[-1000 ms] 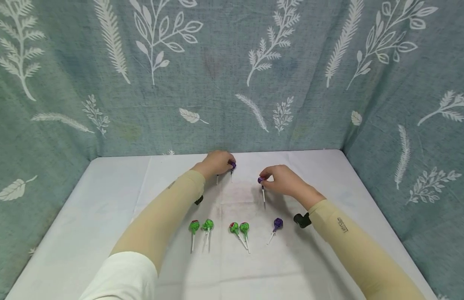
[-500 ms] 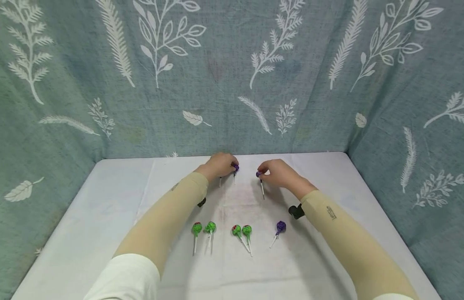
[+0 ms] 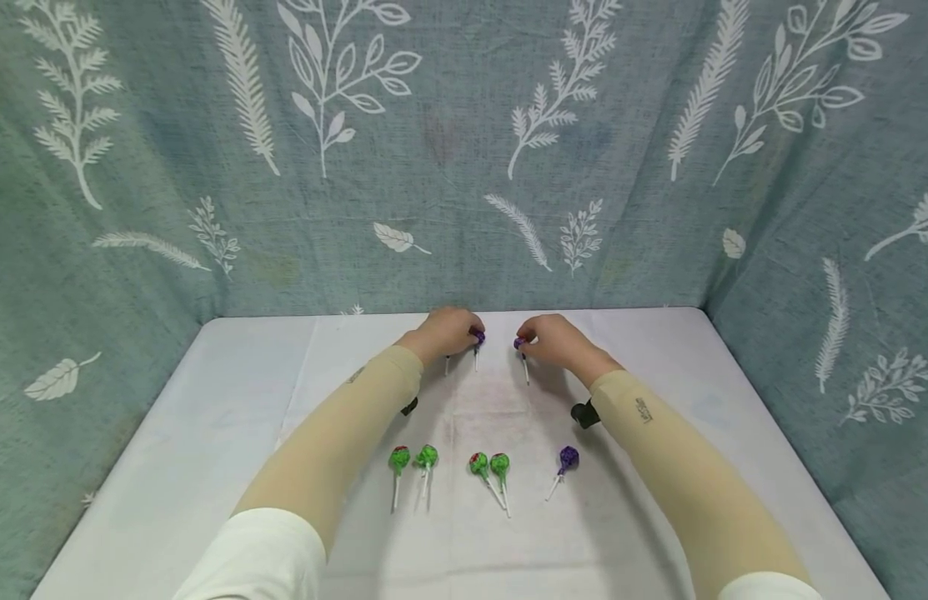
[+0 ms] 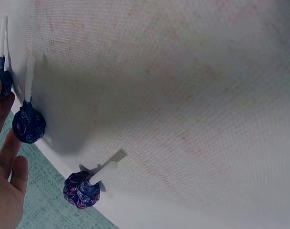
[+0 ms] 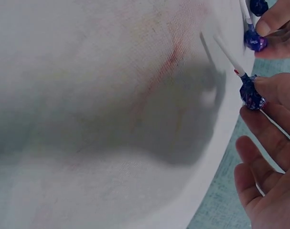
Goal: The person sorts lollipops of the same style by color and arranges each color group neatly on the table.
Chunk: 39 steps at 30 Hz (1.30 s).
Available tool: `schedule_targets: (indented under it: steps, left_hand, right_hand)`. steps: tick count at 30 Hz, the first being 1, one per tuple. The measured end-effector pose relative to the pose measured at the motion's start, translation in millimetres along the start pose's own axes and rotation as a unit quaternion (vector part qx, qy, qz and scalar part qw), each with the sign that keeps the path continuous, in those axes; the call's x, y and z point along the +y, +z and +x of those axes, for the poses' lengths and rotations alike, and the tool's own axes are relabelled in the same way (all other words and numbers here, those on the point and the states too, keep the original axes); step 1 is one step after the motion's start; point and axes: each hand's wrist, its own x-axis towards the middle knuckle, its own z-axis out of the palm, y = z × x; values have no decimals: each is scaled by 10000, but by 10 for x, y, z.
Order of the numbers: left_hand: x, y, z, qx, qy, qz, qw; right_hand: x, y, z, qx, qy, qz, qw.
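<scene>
Right lollipop [image 3: 519, 342] moved nearer left lollipop [image 3: 479, 337], both hands [image 3: 448, 330] [image 3: 557, 340] pinching them, crinkled purple wrappers [image 5: 251, 98], white sticks [image 5: 229, 53]

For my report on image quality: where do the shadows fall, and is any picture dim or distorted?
Head view: bright, with soft shadows beside both sleeves; right wrist view: dimmer, a broad dark shadow on the table beside the right hand; left wrist view: also dim and shadowed, the table's edge bowed, perhaps by the lens.
</scene>
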Motion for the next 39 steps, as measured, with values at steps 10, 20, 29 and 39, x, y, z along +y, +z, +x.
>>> schedule_targets:
  steps: [10,20,29,39]
  left_hand:
    - [35,-39,-37,-44,8,42,10000]
    - [34,-39,-48,-10,108,153,9998]
    - [27,-37,-59,32,145,31,9999]
    - [19,-27,-53,36,108,68,9999]
  right_hand:
    - [-49,69,212,18,111,-68,9999]
    - [-89,130,330,33,130,-60,9999]
    - [-52,177,354,78,191,-50,9998]
    - [-113,131,295,-10,134,38,9999]
